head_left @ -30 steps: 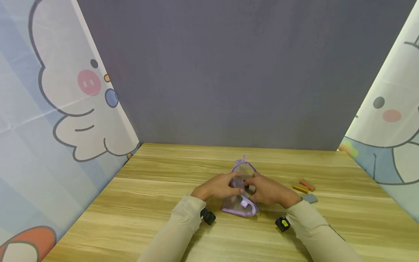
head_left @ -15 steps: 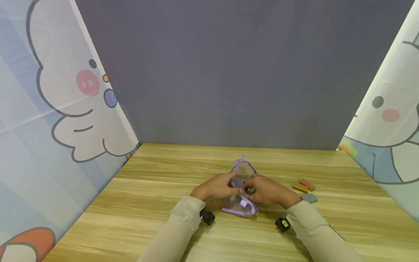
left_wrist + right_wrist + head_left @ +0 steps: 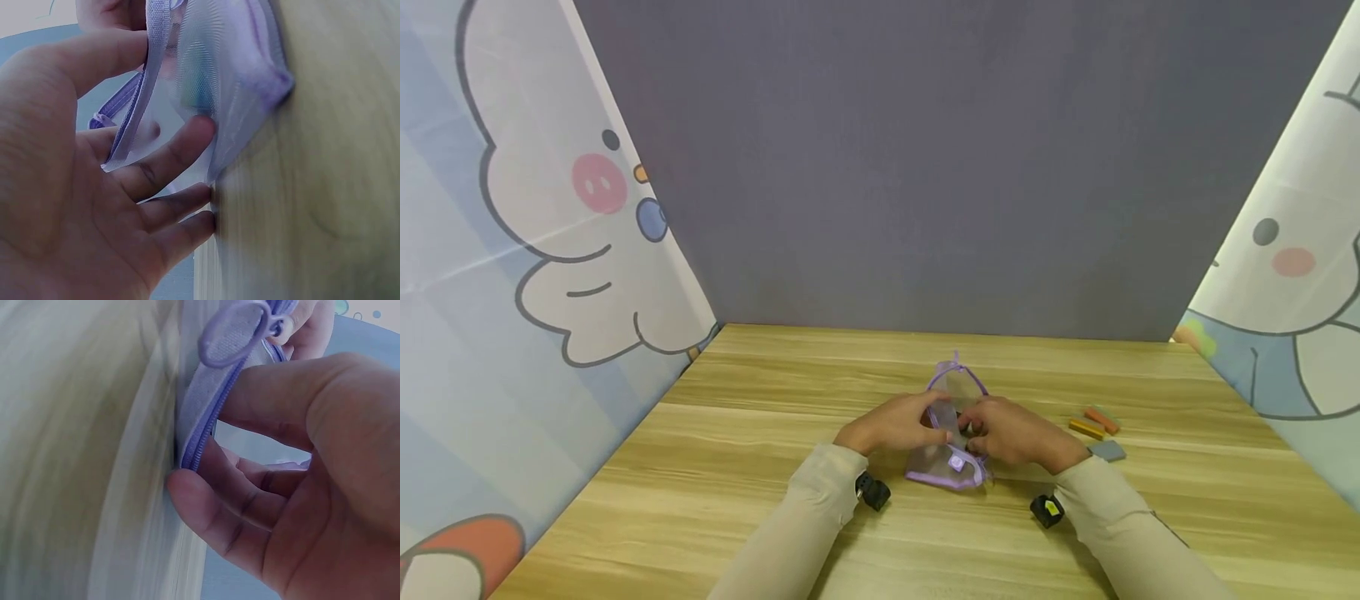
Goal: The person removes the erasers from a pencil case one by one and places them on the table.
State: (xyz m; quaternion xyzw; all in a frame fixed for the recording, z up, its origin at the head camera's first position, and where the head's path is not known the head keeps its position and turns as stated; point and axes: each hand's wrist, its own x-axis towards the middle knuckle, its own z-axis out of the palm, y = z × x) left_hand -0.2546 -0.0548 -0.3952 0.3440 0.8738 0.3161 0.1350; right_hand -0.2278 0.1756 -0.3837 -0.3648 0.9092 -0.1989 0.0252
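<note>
**Right fingertips close up in the pouch's mouth**

The see-through mesh pouch with purple trim (image 3: 929, 464) lies between the hands, touching both. The left hand (image 3: 897, 424) holds its rim, thumb and forefinger set apart. Over the last second the right hand's (image 3: 1013, 430) thumb and forefinger draw nearer each other at the opening; whether they pinch anything is hidden. Work seems centred inside the pouch.

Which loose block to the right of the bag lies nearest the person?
The grey block; the yellow block and orange block lie farther back.
</note>
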